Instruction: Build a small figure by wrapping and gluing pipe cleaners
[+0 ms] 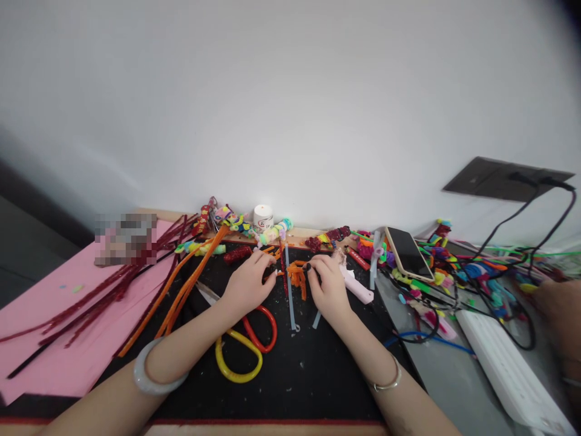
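Note:
Over the black mat [299, 381], my left hand [252, 281] is closed, thumb and forefinger pinched at a short orange pipe cleaner piece [279, 274]. My right hand [327, 284] is curled at the right side of a small pile of orange pipe cleaner pieces [297, 277]; its thumb and forefinger are drawn together at one of them. Between the hands lie a red glittery strip [282, 254] and a translucent glue stick [290, 297]. Scissors [238, 357] with a red and a yellow handle lie under my left wrist. A pale pink glue gun or similar tool [358, 287] rests beside my right hand.
Long orange pipe cleaners [181, 287] and dark red ones [113, 281] lie on the left, partly over a pink sheet [49, 327]. A white tub [263, 217] stands at the back. On the right are a phone [409, 254], a white power strip [508, 369], cables and another person's hand [551, 309].

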`<control>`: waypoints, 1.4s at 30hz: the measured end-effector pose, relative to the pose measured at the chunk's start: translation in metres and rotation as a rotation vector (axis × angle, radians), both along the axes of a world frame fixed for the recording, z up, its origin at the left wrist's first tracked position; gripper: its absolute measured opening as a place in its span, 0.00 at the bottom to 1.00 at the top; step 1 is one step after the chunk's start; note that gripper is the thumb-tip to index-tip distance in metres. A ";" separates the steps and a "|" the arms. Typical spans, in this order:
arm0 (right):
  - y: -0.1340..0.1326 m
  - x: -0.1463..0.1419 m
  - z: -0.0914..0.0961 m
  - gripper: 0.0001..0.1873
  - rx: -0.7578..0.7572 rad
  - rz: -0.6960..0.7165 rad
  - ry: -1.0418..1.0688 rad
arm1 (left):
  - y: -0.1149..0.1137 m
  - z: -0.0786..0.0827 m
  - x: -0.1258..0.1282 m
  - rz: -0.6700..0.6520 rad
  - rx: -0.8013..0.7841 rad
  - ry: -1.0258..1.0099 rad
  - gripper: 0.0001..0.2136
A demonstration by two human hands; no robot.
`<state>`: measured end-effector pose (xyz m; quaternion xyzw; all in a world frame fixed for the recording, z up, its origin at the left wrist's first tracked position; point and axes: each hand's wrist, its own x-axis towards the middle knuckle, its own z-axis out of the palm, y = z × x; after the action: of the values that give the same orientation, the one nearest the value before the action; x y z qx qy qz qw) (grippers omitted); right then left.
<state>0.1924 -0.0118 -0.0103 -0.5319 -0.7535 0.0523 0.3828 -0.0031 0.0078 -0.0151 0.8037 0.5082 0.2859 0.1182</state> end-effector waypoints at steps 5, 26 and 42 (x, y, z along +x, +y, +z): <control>0.000 0.000 0.000 0.08 -0.007 0.016 0.014 | 0.004 -0.007 -0.004 0.068 -0.008 0.092 0.11; 0.000 -0.001 0.000 0.08 -0.017 0.042 0.040 | 0.011 -0.009 -0.007 -0.018 -0.089 -0.064 0.08; -0.004 -0.007 -0.001 0.09 -0.060 0.273 0.001 | -0.001 0.000 0.001 -0.357 -0.045 -0.258 0.07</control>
<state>0.1859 -0.0157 -0.0115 -0.4356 -0.8169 0.1265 0.3563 -0.0019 0.0071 -0.0150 0.8349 0.3449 0.3496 0.2488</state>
